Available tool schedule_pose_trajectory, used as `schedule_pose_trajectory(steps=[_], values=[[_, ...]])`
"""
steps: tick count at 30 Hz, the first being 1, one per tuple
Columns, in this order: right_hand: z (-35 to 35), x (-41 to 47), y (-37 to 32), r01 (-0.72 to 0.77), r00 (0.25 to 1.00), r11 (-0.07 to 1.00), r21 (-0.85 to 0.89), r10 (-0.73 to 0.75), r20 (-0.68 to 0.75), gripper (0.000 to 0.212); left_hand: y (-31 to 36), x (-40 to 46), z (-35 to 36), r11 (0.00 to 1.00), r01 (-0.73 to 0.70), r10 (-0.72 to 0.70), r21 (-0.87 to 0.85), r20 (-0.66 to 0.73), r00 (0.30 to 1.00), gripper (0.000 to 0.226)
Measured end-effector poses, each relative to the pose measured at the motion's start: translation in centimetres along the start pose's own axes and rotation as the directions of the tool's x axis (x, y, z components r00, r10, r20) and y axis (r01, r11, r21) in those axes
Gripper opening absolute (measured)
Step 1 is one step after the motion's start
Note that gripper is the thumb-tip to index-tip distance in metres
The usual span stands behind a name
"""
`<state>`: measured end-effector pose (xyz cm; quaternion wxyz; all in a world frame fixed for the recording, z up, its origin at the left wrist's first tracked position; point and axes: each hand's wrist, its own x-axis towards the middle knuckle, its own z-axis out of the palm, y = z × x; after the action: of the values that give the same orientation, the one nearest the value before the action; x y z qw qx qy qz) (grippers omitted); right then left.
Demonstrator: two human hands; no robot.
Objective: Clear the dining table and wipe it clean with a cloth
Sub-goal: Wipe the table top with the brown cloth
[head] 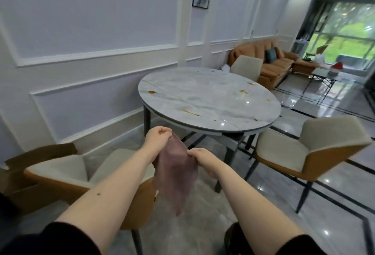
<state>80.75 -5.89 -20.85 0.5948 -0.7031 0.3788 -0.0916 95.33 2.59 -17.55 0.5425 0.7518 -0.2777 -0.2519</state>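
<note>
Hanging from both hands' fingers [162, 131]: cloth [174, 173]

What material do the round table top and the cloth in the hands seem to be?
Table top: likely polished marble or marble-look stone; grey veins and sharp light reflections show. Cloth: soft thin fabric, perhaps microfiber; matte mauve, it hangs limp in folds.

single head-worn wide-angle view, looking forward and down over both forearms toward the round dining table [209, 96], which stands near ahead; living area recedes at right. no second view.
</note>
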Motion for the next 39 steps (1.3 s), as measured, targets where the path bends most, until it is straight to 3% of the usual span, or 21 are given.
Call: schedule_pose_trajectory(steps=[4, 9, 13, 17, 21, 26, 29, 32, 34, 36, 39], values=[[-5.1, 1.4, 1.6, -0.046, 0.994, 0.976, 0.213, 0.066, -0.090, 0.025, 0.4, 3.1, 5.2, 0.999, 0.000, -0.001, 0.034, 0.009, 1.000, 0.022], [-9.7, 4.8, 3.2, -0.086, 0.978, 0.864, 0.496, 0.168, -0.124, 0.033, 0.2, 7.2, 10.9, 0.986, -0.033, 0.030, 0.164, 0.021, 0.999, 0.031], [-12.9, 8.2, 3.1, -0.074, 0.973, 0.782, 0.619, 0.193, -0.127, 0.040, 0.6, 11.0, 14.4, 0.959, -0.051, -0.004, 0.280, 0.194, 0.981, 0.010], [-15.8, 11.0, 1.8, -0.047, 0.970, 0.776, 0.629, 0.185, -0.157, 0.036, 0.7, 14.6, 17.9, 0.933, 0.189, -0.309, 0.307, 0.406, 0.860, 0.034], [-18.1, 15.4, 1.3, 0.017, 0.943, 0.721, 0.692, 0.219, -0.251, 0.033, 1.4, 18.3, 20.5, 0.874, 0.167, -0.401, 0.456, 0.482, 0.779, 0.030], [-20.8, 19.3, 0.4, 0.070, 0.921, 0.617, 0.784, 0.262, -0.288, 0.031, 1.9, 22.4, 23.1, 0.837, 0.200, -0.498, 0.509, 0.558, 0.664, 0.030], [-22.7, 22.5, -0.2, 0.081, 0.930, 0.583, 0.809, 0.248, -0.272, 0.037, 1.9, 25.1, 25.2, 0.861, 0.265, -0.499, 0.434, 0.617, 0.608, 0.030], [-24.6, 25.3, -0.8, 0.079, 0.946, 0.561, 0.824, 0.218, -0.238, 0.034, 2.2, 27.7, 27.2, 0.876, 0.425, -0.454, 0.226, 0.682, 0.573, 0.030], [-26.0, 26.9, -1.1, 0.073, 0.952, 0.552, 0.831, 0.210, -0.224, 0.037, 3.3, 29.2, 28.3, 0.880, 0.465, -0.403, 0.099, 0.674, 0.619, 0.026], [-27.5, 28.7, -1.6, 0.072, 0.961, 0.553, 0.830, 0.184, -0.206, 0.041, 4.8, 31.0, 29.2, 0.886, 0.461, -0.344, -0.045, 0.603, 0.720, 0.024], [-29.6, 31.3, -2.2, 0.082, 0.963, 0.544, 0.835, 0.173, -0.208, 0.041, 5.8, 33.7, 29.9, 0.853, 0.459, -0.288, -0.251, 0.507, 0.813, 0.038]])
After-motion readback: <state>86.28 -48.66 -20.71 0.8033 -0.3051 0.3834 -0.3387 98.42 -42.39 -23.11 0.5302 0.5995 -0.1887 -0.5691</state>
